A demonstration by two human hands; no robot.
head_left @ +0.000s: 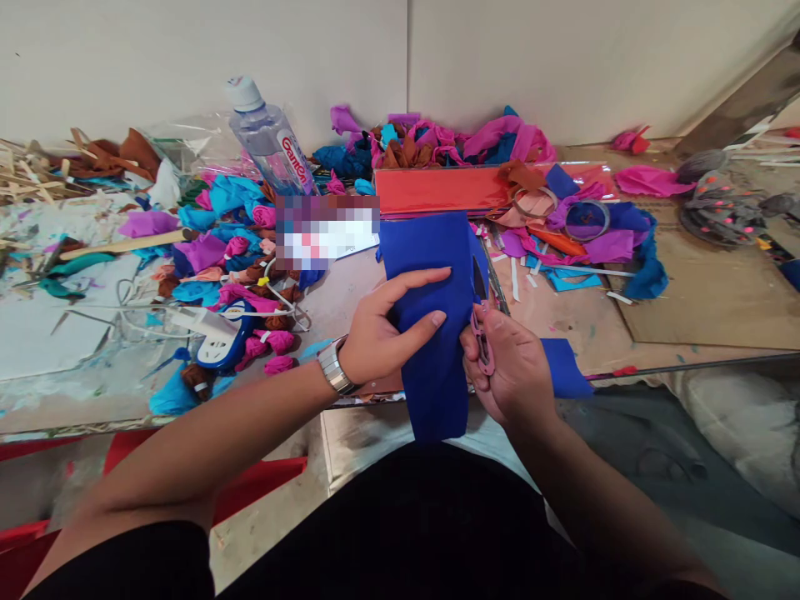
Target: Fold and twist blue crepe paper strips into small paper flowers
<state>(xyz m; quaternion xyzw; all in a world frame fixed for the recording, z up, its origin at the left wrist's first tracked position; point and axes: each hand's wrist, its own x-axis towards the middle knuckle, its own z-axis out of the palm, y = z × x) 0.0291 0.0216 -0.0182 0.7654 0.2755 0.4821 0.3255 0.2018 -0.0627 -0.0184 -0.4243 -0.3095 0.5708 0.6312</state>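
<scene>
A long piece of deep blue, thin sheet (431, 242), paper or cloth, runs from the table over its front edge. My left hand (387, 329) grips it from the left, with forefinger and thumb stretched apart across its top; the other fingers are hidden, apparently beneath. A silver watch band circles that wrist. In my right hand (516, 358) are pink-handled scissors (484, 348), fingers closed round the handles. Their blades point away from me along the sheet's right edge. Beside my right wrist lies another blue piece (566, 368), overhanging the table edge.
A tilted water bottle (268, 146), crumpled coloured pieces (241, 200) and a blue-white power strip (225, 335) with cables lie to the left. Behind the sheet is a red-orange flat pack (441, 190). Tape rolls (587, 220) and scraps sit right, near a cardboard sheet (706, 292).
</scene>
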